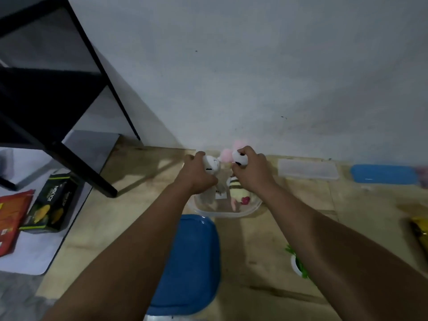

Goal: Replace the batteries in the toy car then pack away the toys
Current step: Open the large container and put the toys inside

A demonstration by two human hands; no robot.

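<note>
A blue lid (190, 262), smooth rigid plastic, lies on the floor just before a clear tub (231, 213), thin-walled and likely light and easy to tip. Over the tub the left hand (196, 173) is clenched on a white plush (212, 165) and the right hand (251, 169) on a striped plush (238, 195), each gripped at the head. Both look soft, light and squashy; holding the head or body seems safe, and they should press in easily. No toy car shows.
</note>
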